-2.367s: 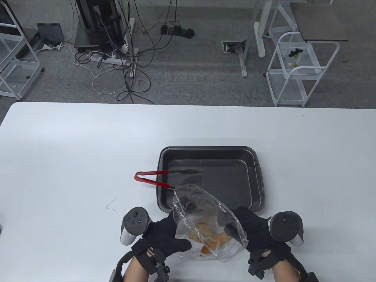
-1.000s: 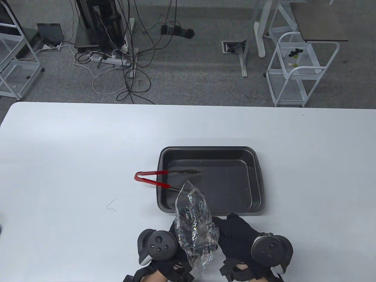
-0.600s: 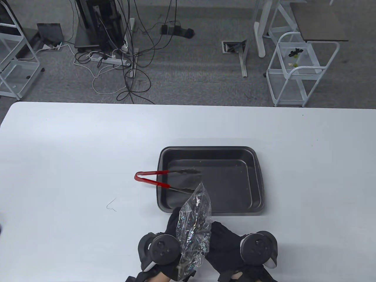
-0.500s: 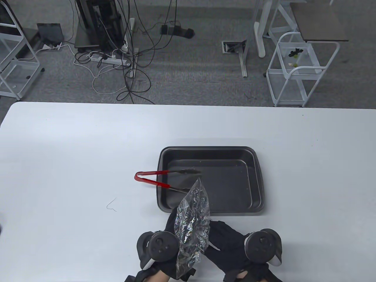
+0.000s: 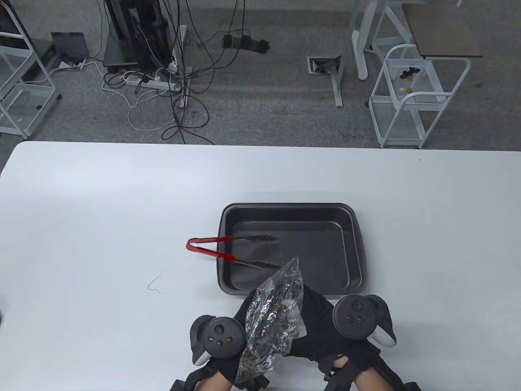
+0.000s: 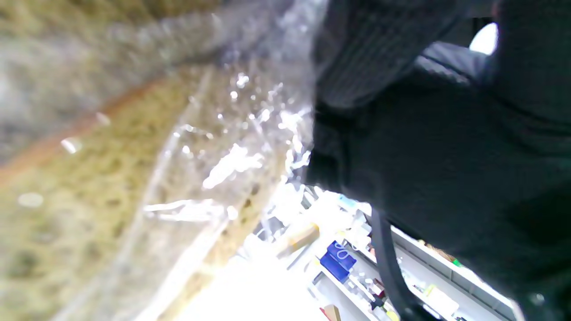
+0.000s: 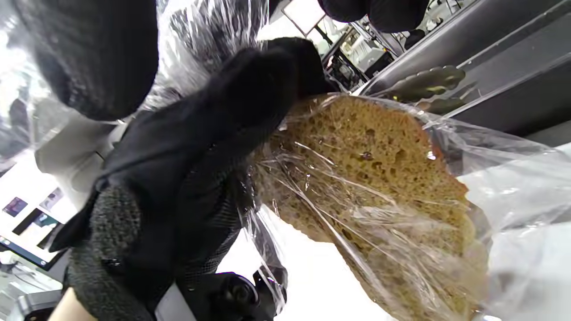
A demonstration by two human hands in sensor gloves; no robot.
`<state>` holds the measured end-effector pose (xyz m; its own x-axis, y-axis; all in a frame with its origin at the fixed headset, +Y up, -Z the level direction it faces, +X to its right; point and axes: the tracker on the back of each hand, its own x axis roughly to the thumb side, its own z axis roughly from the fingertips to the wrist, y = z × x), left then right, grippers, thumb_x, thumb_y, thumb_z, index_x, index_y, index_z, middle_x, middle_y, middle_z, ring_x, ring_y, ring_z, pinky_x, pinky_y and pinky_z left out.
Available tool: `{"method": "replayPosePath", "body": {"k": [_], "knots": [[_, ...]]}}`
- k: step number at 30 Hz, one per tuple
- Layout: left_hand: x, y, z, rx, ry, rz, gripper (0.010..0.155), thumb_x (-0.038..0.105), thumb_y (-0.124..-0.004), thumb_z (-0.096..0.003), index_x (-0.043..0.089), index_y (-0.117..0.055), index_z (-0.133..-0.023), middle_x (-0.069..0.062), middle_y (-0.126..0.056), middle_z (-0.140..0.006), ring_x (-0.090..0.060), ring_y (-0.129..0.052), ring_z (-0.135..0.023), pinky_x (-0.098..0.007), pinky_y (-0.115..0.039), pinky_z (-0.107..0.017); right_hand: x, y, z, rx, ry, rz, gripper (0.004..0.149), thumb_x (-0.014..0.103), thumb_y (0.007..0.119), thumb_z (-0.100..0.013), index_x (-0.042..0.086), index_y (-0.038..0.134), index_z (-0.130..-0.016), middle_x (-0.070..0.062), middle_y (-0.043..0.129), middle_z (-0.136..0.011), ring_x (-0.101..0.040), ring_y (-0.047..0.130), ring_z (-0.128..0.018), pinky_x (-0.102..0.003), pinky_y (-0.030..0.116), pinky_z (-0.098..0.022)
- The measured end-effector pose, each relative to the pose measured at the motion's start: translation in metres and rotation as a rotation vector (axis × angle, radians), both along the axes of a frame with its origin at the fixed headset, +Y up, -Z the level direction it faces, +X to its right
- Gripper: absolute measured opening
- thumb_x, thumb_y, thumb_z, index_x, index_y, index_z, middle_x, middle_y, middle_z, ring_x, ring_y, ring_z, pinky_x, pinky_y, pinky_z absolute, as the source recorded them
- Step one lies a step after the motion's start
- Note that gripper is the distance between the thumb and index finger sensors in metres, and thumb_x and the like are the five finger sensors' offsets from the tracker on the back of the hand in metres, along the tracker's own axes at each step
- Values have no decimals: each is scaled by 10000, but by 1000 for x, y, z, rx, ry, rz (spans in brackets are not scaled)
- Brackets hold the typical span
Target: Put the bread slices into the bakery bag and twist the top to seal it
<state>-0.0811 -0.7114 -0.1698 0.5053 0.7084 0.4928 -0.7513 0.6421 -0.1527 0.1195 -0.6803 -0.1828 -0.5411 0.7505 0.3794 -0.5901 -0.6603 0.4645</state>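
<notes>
The clear bakery bag (image 5: 273, 321) is held off the table near its front edge, between both gloved hands. Its gathered, crumpled top (image 5: 292, 269) points away over the near rim of the tray. My left hand (image 5: 247, 306) grips the bag from the left and my right hand (image 5: 319, 321) grips it from the right. In the right wrist view, brown bread slices (image 7: 370, 178) show through the plastic, and the left hand (image 7: 200, 147) is curled round the bag beside them. The left wrist view is blurred, showing bread (image 6: 89, 178) behind plastic and a dark glove (image 6: 446, 133).
A dark baking tray (image 5: 285, 207) lies just beyond the hands, with nothing but crumbs in it. Red-handled tongs (image 5: 209, 249) lie across its left rim, tips inside the tray. A small wire tie (image 5: 154, 284) lies on the white table (image 5: 101, 211) to the left.
The bag's wide-open mouth has been gathered into a narrow crumpled top. Both hands closed in round it; its tip has swung to the right, and the right hand has shifted away from me.
</notes>
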Motion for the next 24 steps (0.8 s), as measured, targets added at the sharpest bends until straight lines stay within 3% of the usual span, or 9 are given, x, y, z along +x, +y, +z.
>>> {"method": "replayPosePath", "body": {"k": [3, 5, 7, 10, 13, 17, 19, 22, 24], "knots": [[0, 0, -1, -15, 8, -4, 914, 446, -940, -462, 200, -320, -1088, 78, -869, -829, -165, -975, -757, -635, -516, -827, -11, -1, 0, 35, -21, -27, 1174, 562, 973, -362, -77, 296, -1077, -354, 389, -1111, -660, 481, -988, -770, 379, -662], [-2, -1, -1, -38, 61, -8, 961, 448, -938, -463, 181, -255, -1083, 78, -867, -826, -167, -977, -750, -631, -520, -826, -16, 0, 3, 112, -90, -108, 1085, 518, 1000, -351, -68, 427, -1062, -329, 522, -1083, -634, 584, -961, -763, 428, -653], [-5, -2, -3, -64, 102, -6, 1000, 455, -939, -462, 144, -211, -1073, 83, -867, -815, -167, -983, -738, -628, -521, -824, -18, 0, 7, 127, -126, -187, 909, 436, 1026, -360, -12, 595, -1023, -291, 654, -1043, -597, 696, -920, -760, 459, -648], [-6, -3, -5, -98, 103, -2, 995, 463, -944, -461, 132, -235, -1076, 97, -872, -795, -167, -989, -721, -625, -526, -819, -19, 1, 12, 210, -238, -221, 616, 370, 1042, -351, 47, 851, -841, -239, 789, -974, -556, 801, -853, -754, 488, -640], [-7, -3, -4, -128, 152, -21, 967, 485, -944, -460, 152, -290, -1089, 81, -878, -802, -160, -992, -725, -627, -518, -815, -17, 5, 15, 286, -277, -225, 443, 326, 1033, -366, 77, 941, -720, -188, 865, -912, -500, 864, -803, -746, 493, -643], [-7, -3, 2, -99, 294, -37, 959, 571, -939, -440, 192, -360, -1104, 27, -839, -916, -240, -946, -830, -644, -469, -811, -16, 5, 23, 364, -378, -291, 392, 311, 1025, -373, 42, 961, -651, -177, 885, -883, -483, 885, -771, -743, 494, -635], [-6, -1, 4, -83, 337, -42, 904, 587, -933, -444, 218, -428, -1097, 20, -834, -934, -256, -923, -868, -642, -455, -811, -17, 3, 27, 366, -431, -337, 387, 298, 1022, -376, 17, 960, -635, -184, 883, -878, -486, 881, -766, -738, 498, -633], [-2, -1, 5, -64, 346, -64, 623, 569, -888, -477, 299, -661, -991, 35, -901, -876, -255, -934, -855, -642, -457, -810, -18, -1, 28, 324, -467, -382, 384, 283, 1016, -383, -6, 951, -626, -193, 866, -882, -495, 864, -767, -734, 496, -626], [-3, -4, 2, -81, 310, -54, 510, 539, -852, -495, 300, -722, -927, 30, -926, -833, -264, -943, -832, -647, -464, -810, -17, 1, 24, 270, -431, -315, 400, 294, 1002, -392, 2, 943, -658, -228, 849, -905, -526, 843, -785, -744, 490, -630]]}}
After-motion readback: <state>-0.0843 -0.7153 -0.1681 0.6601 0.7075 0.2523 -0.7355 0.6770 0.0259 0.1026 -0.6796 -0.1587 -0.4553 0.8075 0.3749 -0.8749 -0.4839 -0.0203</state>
